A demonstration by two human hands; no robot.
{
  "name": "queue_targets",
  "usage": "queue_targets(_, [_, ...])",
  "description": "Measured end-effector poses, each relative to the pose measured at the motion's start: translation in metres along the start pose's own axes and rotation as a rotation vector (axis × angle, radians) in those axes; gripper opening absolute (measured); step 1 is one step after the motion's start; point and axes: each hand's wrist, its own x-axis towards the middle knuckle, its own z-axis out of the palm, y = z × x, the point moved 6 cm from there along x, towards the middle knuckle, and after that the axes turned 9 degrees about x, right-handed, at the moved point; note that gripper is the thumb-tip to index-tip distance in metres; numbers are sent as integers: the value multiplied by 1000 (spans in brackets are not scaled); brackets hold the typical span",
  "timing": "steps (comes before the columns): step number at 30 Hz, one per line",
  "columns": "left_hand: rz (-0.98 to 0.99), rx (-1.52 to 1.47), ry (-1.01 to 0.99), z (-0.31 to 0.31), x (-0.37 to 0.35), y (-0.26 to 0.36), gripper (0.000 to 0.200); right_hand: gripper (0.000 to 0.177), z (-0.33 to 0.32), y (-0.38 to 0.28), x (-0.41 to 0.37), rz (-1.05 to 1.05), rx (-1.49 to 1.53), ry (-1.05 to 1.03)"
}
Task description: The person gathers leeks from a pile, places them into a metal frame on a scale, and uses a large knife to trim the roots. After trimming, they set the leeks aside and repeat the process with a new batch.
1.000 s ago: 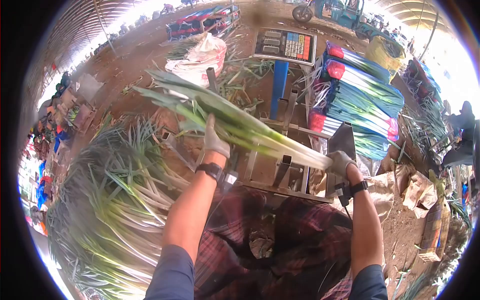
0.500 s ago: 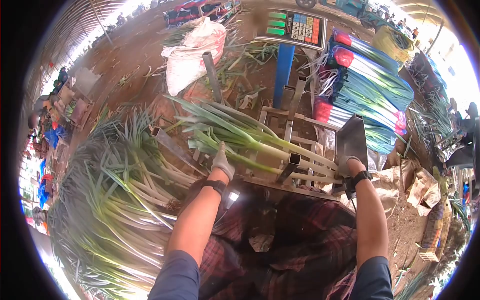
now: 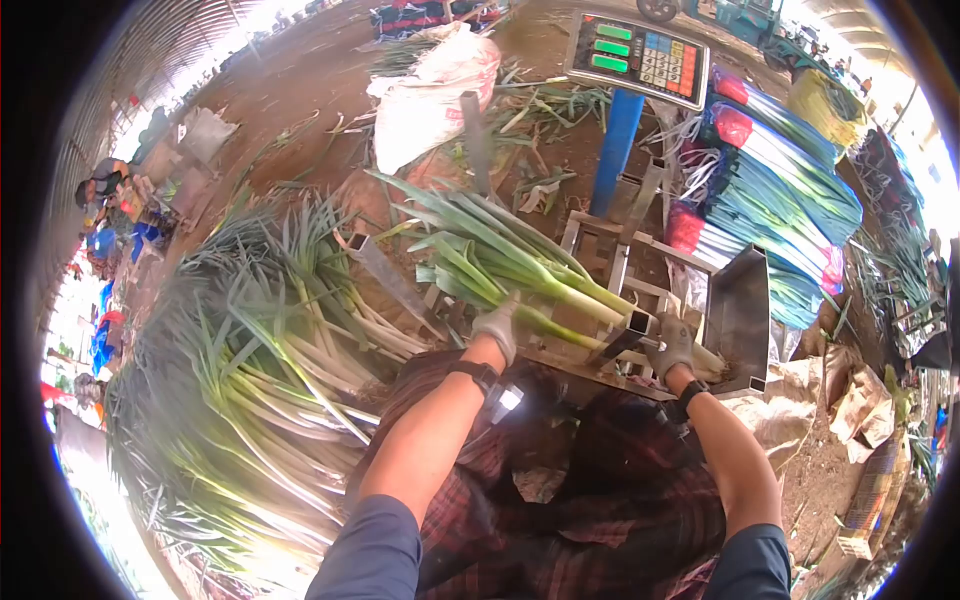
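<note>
A small bundle of leeks [image 3: 540, 275] lies across a metal frame [image 3: 570, 365], its green leaves to the left and white root ends to the right, by an upright metal plate [image 3: 738, 315]. My left hand [image 3: 497, 328], in a pale glove, is closed at the near side of the bundle, where leaves meet stalks; its fingers are partly hidden. Farther right, my right hand [image 3: 672, 348], also gloved, wraps round the white stalks just short of the plate. Short metal posts [image 3: 626, 336] stand up from the frame around the leeks.
A big heap of loose leeks [image 3: 250, 390] lies at the left. Beyond the frame, a scale display [image 3: 640, 60] stands on a blue post [image 3: 615, 150]. Bagged leeks [image 3: 775, 200] are stacked at the right, and a white sack [image 3: 435, 95] lies behind. A plastic crate [image 3: 868, 505] sits lower right.
My right hand has moved from the root ends by the plate leftward along the stalks. My left hand remains by the leaf end. The whole view has shifted somewhat.
</note>
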Motion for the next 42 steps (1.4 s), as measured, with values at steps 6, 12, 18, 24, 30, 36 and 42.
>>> queue_targets(6, [-30, 18, 153, 12, -57, 9, 70, 17, 77, 98, -10, -499, -569, -87])
queue_targets(12, [-23, 375, 451, 2, -38, 13, 89, 34, 58, 64, 22, -108, 45, -180])
queue_targets(18, [404, 470, -273, 21, -177, 105, 55, 43, 1, 115, 41, -224, 237, 56])
queue_targets(24, [710, 520, 250, -184, -311, 126, 48, 35, -128, -47, -6, -497, -386, 364])
queue_targets(30, [248, 695, 1090, -458, -371, -11, 76, 43, -137, -174, -116, -632, 858, 216])
queue_targets(36, [124, 753, 1272, -557, -388, -60, 93, 36, -18, -306, -237, -231, 1335, -470])
queue_targets(42, [-23, 756, 1359, -520, -392, 4, 84, 22, 11, -466, -305, -1036, 794, -689])
